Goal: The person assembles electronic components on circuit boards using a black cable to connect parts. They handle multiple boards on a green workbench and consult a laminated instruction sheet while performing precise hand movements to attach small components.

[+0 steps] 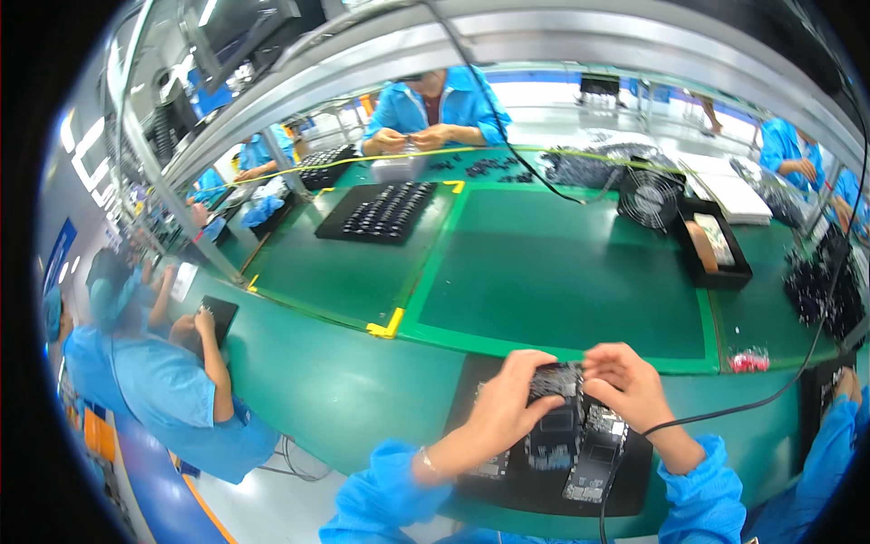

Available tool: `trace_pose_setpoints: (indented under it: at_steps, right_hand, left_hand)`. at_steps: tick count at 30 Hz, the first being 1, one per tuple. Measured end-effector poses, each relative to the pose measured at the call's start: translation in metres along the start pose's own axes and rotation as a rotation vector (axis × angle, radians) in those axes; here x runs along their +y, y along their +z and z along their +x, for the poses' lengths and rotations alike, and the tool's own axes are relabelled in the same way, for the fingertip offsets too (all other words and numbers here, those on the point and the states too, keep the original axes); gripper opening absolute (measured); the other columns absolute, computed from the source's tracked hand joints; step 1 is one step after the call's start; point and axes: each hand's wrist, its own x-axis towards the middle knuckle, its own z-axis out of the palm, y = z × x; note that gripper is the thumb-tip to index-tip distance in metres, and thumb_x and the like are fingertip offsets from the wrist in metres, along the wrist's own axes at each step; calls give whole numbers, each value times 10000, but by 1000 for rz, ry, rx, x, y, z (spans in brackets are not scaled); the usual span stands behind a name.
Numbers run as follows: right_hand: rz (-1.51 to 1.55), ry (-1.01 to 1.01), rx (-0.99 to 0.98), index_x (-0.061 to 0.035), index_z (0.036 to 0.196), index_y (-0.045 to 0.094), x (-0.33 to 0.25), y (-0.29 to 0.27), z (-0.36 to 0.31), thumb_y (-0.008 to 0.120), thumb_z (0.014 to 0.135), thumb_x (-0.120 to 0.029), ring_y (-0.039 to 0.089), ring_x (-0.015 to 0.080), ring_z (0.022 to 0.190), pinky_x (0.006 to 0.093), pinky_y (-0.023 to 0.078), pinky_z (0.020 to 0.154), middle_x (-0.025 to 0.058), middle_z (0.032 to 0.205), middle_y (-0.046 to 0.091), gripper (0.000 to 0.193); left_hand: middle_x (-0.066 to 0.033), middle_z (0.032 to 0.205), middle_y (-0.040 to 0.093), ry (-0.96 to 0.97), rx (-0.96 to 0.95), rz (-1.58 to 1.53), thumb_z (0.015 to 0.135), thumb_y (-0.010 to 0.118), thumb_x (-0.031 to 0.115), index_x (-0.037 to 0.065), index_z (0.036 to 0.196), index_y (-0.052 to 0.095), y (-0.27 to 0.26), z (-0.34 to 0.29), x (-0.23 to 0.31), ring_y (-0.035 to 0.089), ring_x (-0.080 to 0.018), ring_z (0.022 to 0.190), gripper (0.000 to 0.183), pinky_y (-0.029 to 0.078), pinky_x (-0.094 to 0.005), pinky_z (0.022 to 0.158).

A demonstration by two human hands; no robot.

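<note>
My left hand (pixel 509 404) is closed on the left edge of a dark circuit board (pixel 555 384), thumb over its near face. My right hand (pixel 625 384) has bent fingers and a thumb at the same board's right edge; blur softens the contact. Below the held board lies a dark block of board parts (pixel 553 439). Beside it, to the right, another circuit board (pixel 594 467) with silvery components rests on a black mat (pixel 627 500). A board's edge shows on the mat near my left wrist, mostly hidden by my arm. A black cable (pixel 716 415) reaches my right wrist.
A black tray of small parts (pixel 379 214) lies ahead on the green table (pixel 353 381). Far right are a fan (pixel 651 195), a black box (pixel 711 245) and a dark parts heap (pixel 820 281). Co-workers in blue sit opposite, left and right. A metal frame spans overhead.
</note>
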Motion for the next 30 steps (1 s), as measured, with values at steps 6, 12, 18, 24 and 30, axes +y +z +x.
trace_pose_setpoints:
  at_steps: [6,12,18,24,30]
  right_hand:
    - [-144,104,197,-6,1062,540,42,-49,-43,605,849,-55,590,142,934,264,485,811,85,1009,607,229]
    - [-249,187,310,-12,1053,547,64,-79,-77,584,858,-63,579,136,919,255,482,766,85,997,606,205]
    - [-309,137,291,-13,1062,546,63,-77,-76,571,864,-68,571,145,925,273,476,768,83,996,600,207]
    - [-423,-4,331,-21,1098,538,53,-78,-63,564,884,-104,568,167,962,284,480,797,86,1038,582,231]
    - [-120,60,148,5,1111,539,12,-31,-18,439,965,-194,599,146,881,265,485,784,103,967,617,266]
  left_hand:
    - [-156,1093,524,-47,-363,-49,720,732,223,60,1147,470,47,-4,-69,517,-335,1030,527,424,-401,869]
    - [-151,1232,441,171,-301,356,671,753,301,15,1240,442,71,-4,-33,403,-339,1145,709,369,-418,941]
    - [-154,1148,460,193,-538,254,599,804,230,-7,1171,466,123,7,-7,418,-317,1093,706,396,-396,900]
    - [-164,1078,492,32,-545,-100,695,720,158,18,1104,471,111,4,10,473,-353,1011,499,408,-415,871]
    - [-152,986,557,158,133,-39,744,705,94,9,1052,491,35,2,6,569,-297,909,384,470,-357,799]
